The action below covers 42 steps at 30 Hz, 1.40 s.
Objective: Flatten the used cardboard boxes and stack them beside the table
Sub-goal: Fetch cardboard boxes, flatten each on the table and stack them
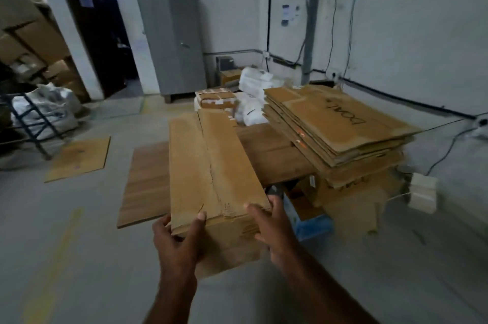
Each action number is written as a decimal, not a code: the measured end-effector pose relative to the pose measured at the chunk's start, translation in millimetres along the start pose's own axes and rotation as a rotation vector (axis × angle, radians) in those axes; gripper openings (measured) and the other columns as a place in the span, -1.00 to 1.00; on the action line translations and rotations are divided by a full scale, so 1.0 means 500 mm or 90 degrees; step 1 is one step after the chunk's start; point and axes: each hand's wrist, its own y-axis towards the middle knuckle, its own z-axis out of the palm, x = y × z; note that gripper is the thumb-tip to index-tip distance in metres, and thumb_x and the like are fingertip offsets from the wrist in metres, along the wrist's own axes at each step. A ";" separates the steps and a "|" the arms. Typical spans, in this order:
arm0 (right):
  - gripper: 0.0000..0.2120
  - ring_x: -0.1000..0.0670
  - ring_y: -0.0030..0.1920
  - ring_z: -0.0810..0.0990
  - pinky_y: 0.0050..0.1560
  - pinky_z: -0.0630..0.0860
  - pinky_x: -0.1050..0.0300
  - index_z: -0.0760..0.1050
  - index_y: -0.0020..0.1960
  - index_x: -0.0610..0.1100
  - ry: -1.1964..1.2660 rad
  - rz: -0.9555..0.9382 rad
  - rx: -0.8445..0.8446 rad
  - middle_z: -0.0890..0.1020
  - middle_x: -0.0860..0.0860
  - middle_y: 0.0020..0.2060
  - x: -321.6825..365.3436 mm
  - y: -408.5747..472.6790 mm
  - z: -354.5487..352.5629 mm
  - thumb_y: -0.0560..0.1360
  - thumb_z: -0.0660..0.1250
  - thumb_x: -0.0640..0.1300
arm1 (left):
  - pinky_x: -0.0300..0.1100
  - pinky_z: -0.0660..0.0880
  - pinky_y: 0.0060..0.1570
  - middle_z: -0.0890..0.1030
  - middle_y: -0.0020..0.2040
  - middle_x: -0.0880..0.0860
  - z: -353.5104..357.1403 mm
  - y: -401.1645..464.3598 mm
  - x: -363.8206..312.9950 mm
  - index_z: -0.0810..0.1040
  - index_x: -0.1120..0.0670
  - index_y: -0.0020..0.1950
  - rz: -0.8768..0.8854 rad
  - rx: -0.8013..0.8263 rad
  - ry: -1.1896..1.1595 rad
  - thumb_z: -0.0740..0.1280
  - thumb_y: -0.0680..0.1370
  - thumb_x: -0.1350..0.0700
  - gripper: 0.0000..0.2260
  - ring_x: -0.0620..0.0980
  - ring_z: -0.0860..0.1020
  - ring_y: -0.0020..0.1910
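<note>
1. we hold one flattened cardboard box in the centre of the frame, long axis running away from us, its near end in both hands.
2. left hand: fingers curled round the near left corner, thumb lying on the top face. right hand: wrapped round the near right edge, thumb on top. both are gripping the box.
3. handling, as we judge it: light for its size, stiff along the flutes but ready to buckle at the crease that runs down the top face. the surface is dry and rough, so slip seems unlikely. the far end is unsupported and may droop.
4. where to hold: both sides of the near end work for carrying; for a flatter lay-down, hands further along the long edges would stop the sag.
5. counts: one box in hand. one stack of flattened boxes at centre right; the layers number many, but blur stops us counting them, perhaps ten or more. one loose cardboard sheet on the floor at centre left. two taped boxes, not yet flattened, above centre, though the upper one is partly hidden.
6. one wooden table lies under the held box, beside the stack.
</note>
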 end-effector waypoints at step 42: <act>-0.33 -0.08 0.41 0.44 0.22 0.39 0.11 0.26 0.59 -0.03 -0.186 0.062 0.046 0.45 0.03 0.41 0.118 0.834 0.189 0.59 0.38 0.16 | 0.23 0.59 0.05 0.51 0.23 -0.06 0.337 0.788 0.135 0.24 -0.16 0.47 -0.230 0.148 -0.003 0.53 0.49 0.07 -0.33 0.12 0.53 0.20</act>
